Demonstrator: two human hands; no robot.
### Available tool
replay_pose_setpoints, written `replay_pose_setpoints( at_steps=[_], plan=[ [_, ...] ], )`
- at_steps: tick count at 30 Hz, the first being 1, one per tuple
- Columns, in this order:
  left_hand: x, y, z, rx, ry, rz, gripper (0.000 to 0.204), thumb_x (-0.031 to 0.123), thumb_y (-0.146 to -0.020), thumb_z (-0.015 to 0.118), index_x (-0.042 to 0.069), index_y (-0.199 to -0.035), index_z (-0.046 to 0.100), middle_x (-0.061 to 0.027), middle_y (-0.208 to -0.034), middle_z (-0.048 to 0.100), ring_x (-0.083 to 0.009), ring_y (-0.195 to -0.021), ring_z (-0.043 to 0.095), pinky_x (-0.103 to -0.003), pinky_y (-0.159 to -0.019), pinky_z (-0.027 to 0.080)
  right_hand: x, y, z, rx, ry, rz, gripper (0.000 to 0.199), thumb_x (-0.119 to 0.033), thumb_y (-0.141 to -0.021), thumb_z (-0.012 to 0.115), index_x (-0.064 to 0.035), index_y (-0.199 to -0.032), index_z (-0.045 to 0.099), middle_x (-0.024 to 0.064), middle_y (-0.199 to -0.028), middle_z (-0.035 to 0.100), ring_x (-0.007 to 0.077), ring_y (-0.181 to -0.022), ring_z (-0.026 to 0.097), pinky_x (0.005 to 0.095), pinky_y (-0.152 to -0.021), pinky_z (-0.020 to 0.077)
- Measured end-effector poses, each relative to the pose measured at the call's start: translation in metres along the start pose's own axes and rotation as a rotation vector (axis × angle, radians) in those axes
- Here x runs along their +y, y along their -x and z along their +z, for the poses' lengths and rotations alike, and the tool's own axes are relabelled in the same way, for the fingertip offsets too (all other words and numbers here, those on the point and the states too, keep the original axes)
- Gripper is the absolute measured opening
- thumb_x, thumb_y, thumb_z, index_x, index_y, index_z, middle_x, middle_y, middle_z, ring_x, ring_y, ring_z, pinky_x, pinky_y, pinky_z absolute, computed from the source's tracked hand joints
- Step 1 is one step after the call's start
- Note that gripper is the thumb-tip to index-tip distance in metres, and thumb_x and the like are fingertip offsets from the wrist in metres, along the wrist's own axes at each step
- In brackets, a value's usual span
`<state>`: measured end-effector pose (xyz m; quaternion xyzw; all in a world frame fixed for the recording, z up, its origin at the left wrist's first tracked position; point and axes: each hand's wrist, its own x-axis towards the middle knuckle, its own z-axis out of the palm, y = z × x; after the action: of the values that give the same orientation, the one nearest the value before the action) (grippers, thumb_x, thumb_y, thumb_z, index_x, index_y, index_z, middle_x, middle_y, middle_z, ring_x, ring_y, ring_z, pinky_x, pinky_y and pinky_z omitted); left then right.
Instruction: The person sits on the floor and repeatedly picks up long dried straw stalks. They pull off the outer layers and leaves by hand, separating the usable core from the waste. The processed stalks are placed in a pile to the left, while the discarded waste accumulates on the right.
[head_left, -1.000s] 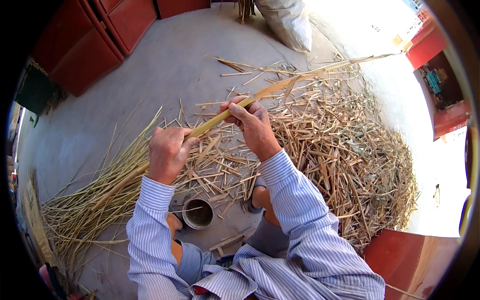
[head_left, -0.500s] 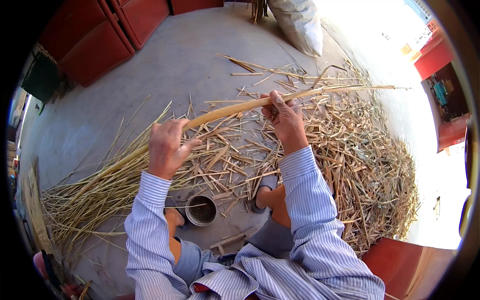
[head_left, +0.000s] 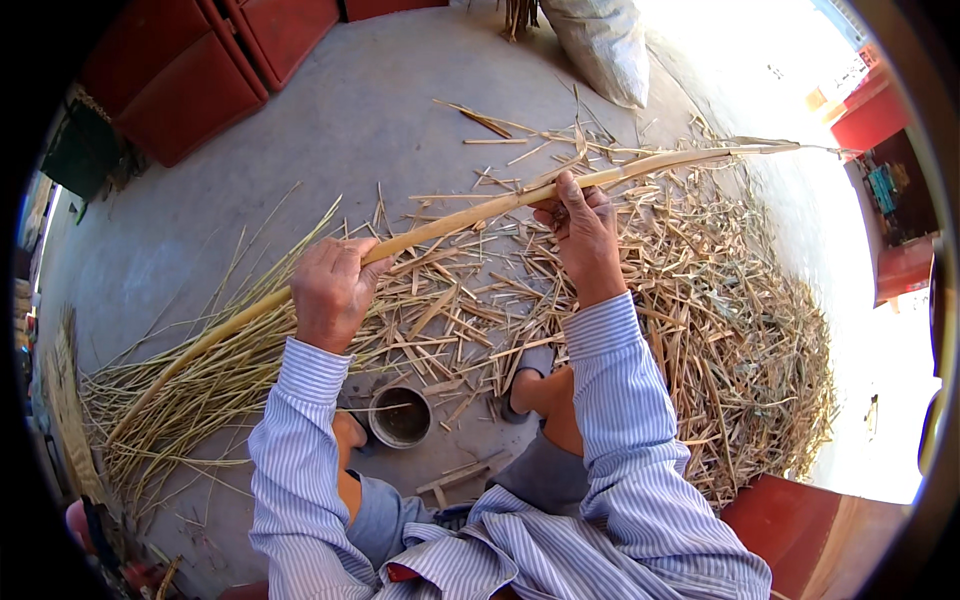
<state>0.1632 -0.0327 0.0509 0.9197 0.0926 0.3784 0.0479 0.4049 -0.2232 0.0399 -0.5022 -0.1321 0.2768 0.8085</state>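
Note:
A long pale reed stalk [head_left: 455,221] runs from lower left to upper right across the view. My left hand [head_left: 330,290] grips it near its middle. My right hand [head_left: 582,228] holds it further along, fingers pinched on the stalk and its husk. Both arms wear striped blue sleeves. Below the hands lies a heap of stripped husk scraps [head_left: 700,330] on the concrete floor.
A bundle of long thin stalks [head_left: 170,400] lies at the left. A small round tin [head_left: 400,416] sits between my knees. Red cabinets [head_left: 200,70] stand at the back left, a white sack [head_left: 605,45] at the back. A red surface [head_left: 800,530] is at lower right.
My right hand has slid outward along the stalk to the right. The stalk has swung to a flatter angle and sits higher. The left hand has kept its grip.

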Motion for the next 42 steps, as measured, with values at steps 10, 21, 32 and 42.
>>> replay_pose_setpoints(
  at_steps=[10,21,32,42],
  plan=[
    [-0.032,-0.023,-0.012,0.121,-0.144,-0.28,0.036,0.035,-0.091,0.069,0.0,-0.096,0.066,-0.0096,-0.077,0.067,-0.0229,-0.07,0.062,-0.035,-0.073,0.047,0.011,-0.004,-0.027,0.027,0.065,0.072,0.026,-0.025,-0.097,0.062,-0.0002,-0.102,0.06,0.0132,-0.095,0.071,0.0144,-0.079,0.068,0.023,-0.07,0.0579],
    [-0.01,-0.016,-0.009,-0.406,-0.04,-0.149,0.022,0.017,-0.073,0.078,0.008,-0.081,0.06,-0.0077,-0.076,0.065,-0.0268,-0.077,0.062,-0.041,-0.072,0.037,0.022,-0.004,0.01,-0.058,-0.069,0.051,0.024,-0.022,-0.096,0.064,-0.0015,-0.106,0.06,0.0118,-0.097,0.07,0.0172,-0.085,0.068,0.0268,-0.074,0.0581],
    [-0.058,0.017,-0.054,-0.55,-0.015,-0.324,0.024,0.017,-0.071,0.077,0.006,-0.087,0.064,-0.0095,-0.078,0.067,-0.0286,-0.075,0.063,-0.041,-0.072,0.043,-0.003,-0.022,-0.073,0.198,-0.076,0.145,0.018,-0.018,-0.097,0.06,0.0007,-0.099,0.061,0.0143,-0.092,0.071,0.0214,-0.084,0.071,0.0279,-0.061,0.0597],
    [-0.01,-0.001,0.011,-0.599,0.938,-0.845,0.024,0.012,-0.082,0.079,-0.005,-0.096,0.069,-0.01,-0.085,0.072,-0.0117,-0.074,0.066,-0.025,-0.067,0.054,-0.001,0.001,-0.015,-0.136,-0.079,-0.012,0.022,-0.016,-0.098,0.057,0.0026,-0.111,0.059,0.0181,-0.1,0.07,0.0321,-0.097,0.07,0.0379,-0.082,0.0599]
  ],
)
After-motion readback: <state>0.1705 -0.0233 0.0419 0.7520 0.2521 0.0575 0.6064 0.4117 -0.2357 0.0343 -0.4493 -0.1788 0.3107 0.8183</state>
